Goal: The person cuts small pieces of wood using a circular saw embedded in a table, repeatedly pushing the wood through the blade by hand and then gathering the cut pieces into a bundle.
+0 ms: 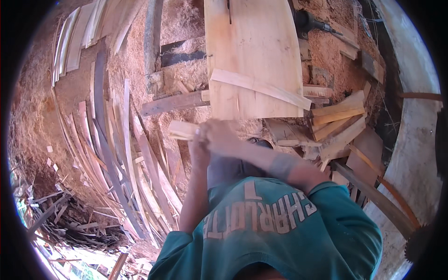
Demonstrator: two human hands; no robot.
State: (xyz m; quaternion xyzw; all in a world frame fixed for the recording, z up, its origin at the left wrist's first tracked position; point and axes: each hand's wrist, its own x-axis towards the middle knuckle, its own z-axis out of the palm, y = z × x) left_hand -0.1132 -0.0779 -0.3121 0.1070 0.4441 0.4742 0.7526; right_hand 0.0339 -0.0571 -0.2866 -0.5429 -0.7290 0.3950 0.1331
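My left hand (199, 140) grips the short pale wood pieces (182, 128), which jut out to the left from it, just below a wide pale plank (254, 42). My right hand (215, 133) meets the left one at the pieces' right end; it is blurred, so its fingers are indistinct. A narrow loose slat (259, 87) lies slantwise across the plank's near end.
Long thin strips (127, 140) lie to the left on sawdust. Stacked short boards (338, 112) sit right of the plank, below a dark power tool (305, 23). At the far right are a beam (373, 196) and a toothed disc (415, 245).
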